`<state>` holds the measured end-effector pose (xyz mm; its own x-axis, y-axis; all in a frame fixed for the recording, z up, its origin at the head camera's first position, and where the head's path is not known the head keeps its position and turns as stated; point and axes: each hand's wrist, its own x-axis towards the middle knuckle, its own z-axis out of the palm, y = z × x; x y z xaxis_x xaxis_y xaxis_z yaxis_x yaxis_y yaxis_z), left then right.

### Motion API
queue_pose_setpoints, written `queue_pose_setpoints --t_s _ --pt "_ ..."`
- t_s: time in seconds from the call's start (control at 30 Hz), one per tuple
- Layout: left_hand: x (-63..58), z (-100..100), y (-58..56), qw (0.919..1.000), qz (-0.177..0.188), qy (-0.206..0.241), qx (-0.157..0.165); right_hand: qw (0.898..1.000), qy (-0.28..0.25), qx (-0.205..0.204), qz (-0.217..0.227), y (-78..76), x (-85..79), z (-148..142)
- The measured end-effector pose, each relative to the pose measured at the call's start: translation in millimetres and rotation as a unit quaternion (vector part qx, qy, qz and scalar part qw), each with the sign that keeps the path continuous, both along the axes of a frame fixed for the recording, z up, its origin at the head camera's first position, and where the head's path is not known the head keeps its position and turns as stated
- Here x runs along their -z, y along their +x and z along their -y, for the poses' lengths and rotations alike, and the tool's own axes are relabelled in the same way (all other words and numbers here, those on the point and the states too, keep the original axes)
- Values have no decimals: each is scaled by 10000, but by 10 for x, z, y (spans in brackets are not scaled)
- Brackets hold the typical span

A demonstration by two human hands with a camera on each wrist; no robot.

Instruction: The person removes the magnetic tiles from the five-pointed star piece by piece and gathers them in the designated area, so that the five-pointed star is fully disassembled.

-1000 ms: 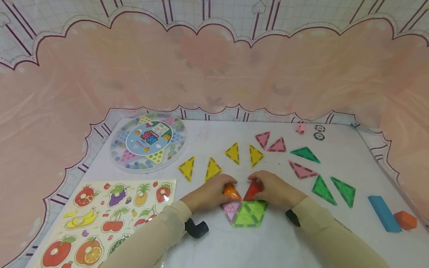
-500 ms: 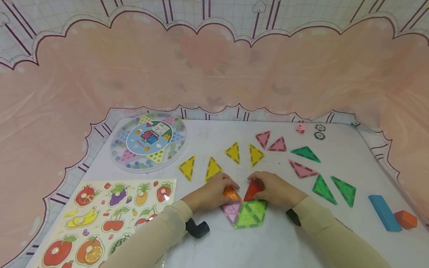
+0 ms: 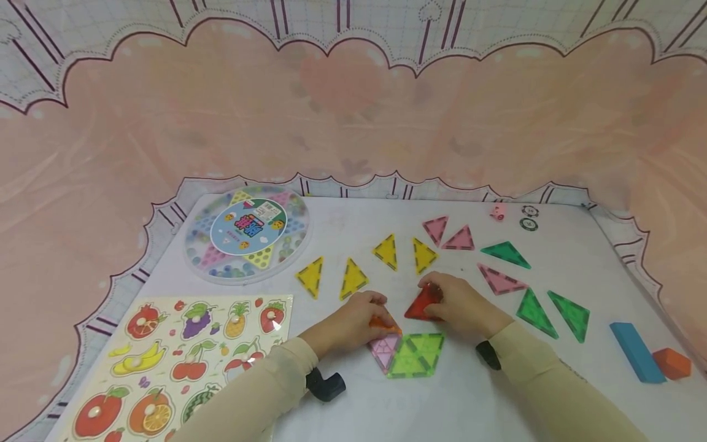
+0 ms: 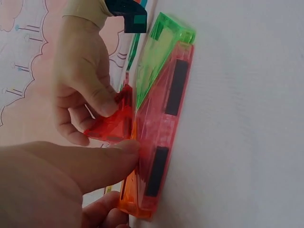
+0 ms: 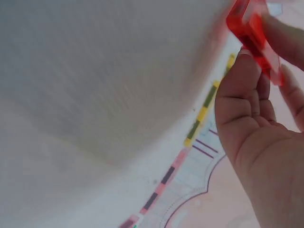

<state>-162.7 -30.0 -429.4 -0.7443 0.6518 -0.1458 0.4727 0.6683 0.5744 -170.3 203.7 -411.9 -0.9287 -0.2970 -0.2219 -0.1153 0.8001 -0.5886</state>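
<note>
My left hand (image 3: pixel 350 325) holds an orange triangular magnetic tile (image 4: pixel 129 195) against the edge of a pink triangular tile (image 3: pixel 385 353). In the left wrist view its thumb presses where the orange and pink tiles meet. Light green tiles (image 3: pixel 417 356) lie joined at the pink tile's right side. My right hand (image 3: pixel 464 307) pinches a red triangular tile (image 3: pixel 422 305) between thumb and fingers, a small gap beyond the light green tiles. Part of the red tile is hidden by the fingers, as is most of the orange one in the head view.
Yellow tiles (image 3: pixel 353 279), pink tiles (image 3: pixel 499 280) and dark green tiles (image 3: pixel 537 313) lie loose farther back. A fruit puzzle board (image 3: pixel 232 362) and a round game box (image 3: pixel 248 236) are at left. A blue block (image 3: pixel 637 353) and an orange block (image 3: pixel 671 363) lie at right.
My right hand has moved away from me with the red tile, which has turned and come apart from the light green tiles. The left hand has stayed nearly in place.
</note>
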Motion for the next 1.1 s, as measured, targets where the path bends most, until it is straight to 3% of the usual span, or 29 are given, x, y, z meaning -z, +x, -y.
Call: queue_pose_setpoints --t_s 0.3,0.5,0.77,1.1 --pt "3 17 19 9999 35 92 -59 9990 -410 117 -147 -100 -34 -244" --pt "-7 36 26 9999 -20 126 -27 9986 -149 207 -459 -163 -21 -441" --pt "1 54 5 9998 5 200 -27 9981 -150 597 -26 -341 9 -557" --pt "48 54 9 9994 72 325 -79 9985 6 548 56 -419 40 -619"
